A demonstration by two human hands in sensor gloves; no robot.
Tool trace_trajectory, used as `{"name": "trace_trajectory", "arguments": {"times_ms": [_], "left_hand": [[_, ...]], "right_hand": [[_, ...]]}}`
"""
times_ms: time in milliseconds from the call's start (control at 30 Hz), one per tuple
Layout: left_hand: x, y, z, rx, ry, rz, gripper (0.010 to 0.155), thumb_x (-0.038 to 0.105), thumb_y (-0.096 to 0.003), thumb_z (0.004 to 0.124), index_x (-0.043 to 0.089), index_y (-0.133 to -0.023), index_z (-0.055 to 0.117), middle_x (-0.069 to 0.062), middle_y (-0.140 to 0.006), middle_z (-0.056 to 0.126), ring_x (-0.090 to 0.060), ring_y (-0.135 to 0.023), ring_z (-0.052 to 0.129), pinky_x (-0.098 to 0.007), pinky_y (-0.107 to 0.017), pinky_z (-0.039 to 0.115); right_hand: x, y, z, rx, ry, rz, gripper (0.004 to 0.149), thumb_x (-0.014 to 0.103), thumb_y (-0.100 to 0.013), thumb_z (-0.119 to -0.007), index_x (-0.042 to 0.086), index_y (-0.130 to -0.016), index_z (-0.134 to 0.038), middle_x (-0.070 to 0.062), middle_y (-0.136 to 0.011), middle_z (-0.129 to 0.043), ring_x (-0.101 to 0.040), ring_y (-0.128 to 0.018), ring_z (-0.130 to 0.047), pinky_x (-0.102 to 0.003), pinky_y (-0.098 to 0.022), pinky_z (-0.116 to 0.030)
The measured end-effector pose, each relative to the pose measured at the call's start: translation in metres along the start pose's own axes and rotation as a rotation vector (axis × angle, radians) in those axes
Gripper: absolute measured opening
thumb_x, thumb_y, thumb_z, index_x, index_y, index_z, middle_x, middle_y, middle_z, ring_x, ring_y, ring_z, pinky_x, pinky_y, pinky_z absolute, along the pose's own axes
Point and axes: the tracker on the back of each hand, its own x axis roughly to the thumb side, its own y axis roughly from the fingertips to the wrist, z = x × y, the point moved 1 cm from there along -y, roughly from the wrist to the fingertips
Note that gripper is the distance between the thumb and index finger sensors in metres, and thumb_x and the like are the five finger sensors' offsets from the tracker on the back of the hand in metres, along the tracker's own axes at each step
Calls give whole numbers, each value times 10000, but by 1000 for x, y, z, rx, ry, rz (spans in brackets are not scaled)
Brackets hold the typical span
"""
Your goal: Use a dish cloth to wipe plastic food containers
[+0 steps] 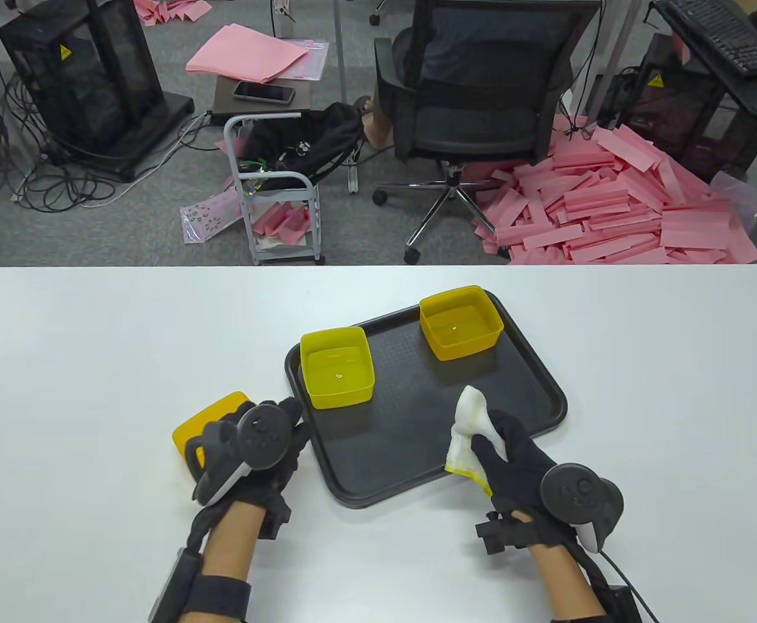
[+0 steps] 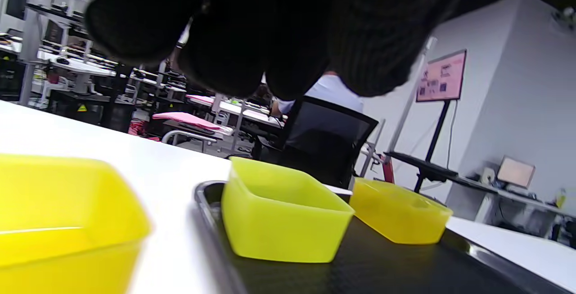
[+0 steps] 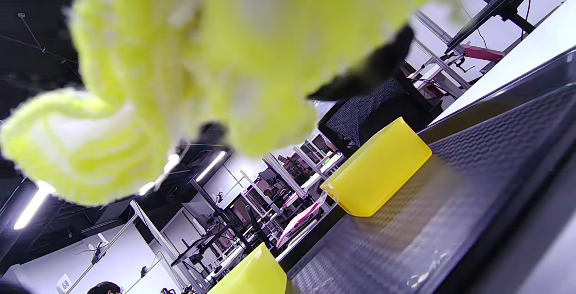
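Note:
Two yellow plastic containers stand open side up on a black tray (image 1: 417,415): one at its left edge (image 1: 337,366), one at its far corner (image 1: 461,321). A third yellow container (image 1: 206,420) sits on the table left of the tray. My left hand (image 1: 281,428) hovers over that container's right side; in the left wrist view its fingers (image 2: 234,37) hang above the container (image 2: 58,222) and hold nothing. My right hand (image 1: 495,448) grips a bunched white and yellow dish cloth (image 1: 469,422) over the tray's near right part. The cloth (image 3: 202,60) fills the top of the right wrist view.
The white table (image 1: 93,363) is bare on both sides of the tray. An office chair (image 1: 476,97), a small cart (image 1: 274,188) and a heap of pink foam strips (image 1: 612,201) stand on the floor beyond the far edge.

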Motion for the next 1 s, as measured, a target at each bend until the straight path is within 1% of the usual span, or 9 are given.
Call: {"name": "trace_trajectory", "arguments": {"times_ms": [100, 200, 300, 400, 500, 600, 733, 833, 1000], "left_hand": [[25, -25, 17, -57, -37, 1, 587, 551, -451, 820, 279, -971, 834, -85, -621, 1005, -372, -516, 939, -516, -408, 772], [47, -49, 38, -124, -75, 1, 624, 558, -447, 821, 282, -1006, 802, -81, -631, 1014, -374, -518, 939, -516, -409, 772], [59, -71, 62, -195, -100, -20, 645, 568, -444, 816, 284, -1022, 782, -75, -621, 1018, -366, -506, 943, -513, -402, 775], [64, -87, 81, -253, -115, -74, 661, 571, -441, 814, 273, -1029, 772, -66, -574, 1037, -348, -430, 960, -497, -347, 788], [65, -99, 99, -284, -99, -114, 678, 569, -441, 816, 233, -1028, 769, -59, -502, 1065, -333, -356, 981, -487, -299, 802], [64, -104, 113, -322, -117, -185, 688, 580, -441, 809, 214, -1023, 766, -35, -466, 1087, -311, -304, 1002, -470, -258, 819], [61, -106, 121, -249, -74, -263, 615, 576, -440, 804, 213, -933, 864, -7, -409, 1104, -264, -225, 1020, -443, -186, 835], [60, -105, 122, -194, -59, -307, 567, 574, -443, 800, 223, -873, 915, 9, -378, 1114, -249, -198, 1029, -438, -170, 840], [61, -97, 121, -123, -123, -388, 517, 588, -440, 796, 269, -812, 961, 22, -374, 1125, -241, -203, 1035, -431, -172, 847]], "right_hand": [[-2, -1, 1, -1, -12, -11, 547, 496, -538, -797, 185, -969, -668, -9, -697, -920, -245, -340, -976, -294, -110, -855], [-5, -2, 0, 10, -25, -25, 546, 495, -538, -797, 184, -969, -670, -12, -697, -920, -246, -340, -976, -295, -110, -855], [-6, -2, 0, 13, -31, -35, 546, 495, -538, -796, 183, -969, -671, -11, -696, -921, -246, -340, -977, -295, -110, -856], [-7, -3, 0, 14, -40, -43, 546, 495, -540, -796, 182, -969, -671, -10, -696, -921, -246, -338, -978, -295, -110, -856], [-6, -3, 0, 19, -46, -48, 545, 499, -541, -792, 185, -970, -669, -7, -696, -922, -243, -343, -977, -292, -112, -857], [-6, -4, -1, 26, -46, -50, 544, 501, -542, -790, 187, -970, -670, -3, -697, -921, -240, -345, -978, -290, -115, -858], [-10, -4, -2, 33, -60, -63, 544, 502, -543, -789, 185, -970, -670, -3, -696, -922, -242, -347, -978, -292, -118, -859], [-11, -5, -3, 36, -65, -67, 544, 504, -543, -788, 187, -970, -671, -2, -696, -922, -242, -350, -978, -292, -119, -860], [-10, -4, -2, 35, -72, -66, 544, 504, -542, -789, 186, -968, -673, -4, -696, -922, -244, -351, -978, -294, -121, -861]]}}
